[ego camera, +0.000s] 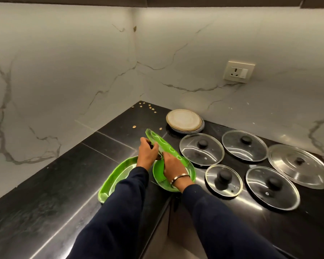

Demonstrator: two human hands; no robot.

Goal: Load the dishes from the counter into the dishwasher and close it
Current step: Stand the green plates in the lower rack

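Both hands hold a green patterned plate tilted on edge above the black counter. My left hand grips its upper part, thumb over the rim. My right hand grips its lower part. Under them a round green plate lies flat on the counter. A green tray lies to its left, partly hidden by my left sleeve. A stack of beige plates sits near the back wall. The dishwasher is out of view.
Several glass lids with black knobs and a steel lid lie on the counter at right. Small shell bits are scattered in the back corner. A wall socket is on the marble wall.
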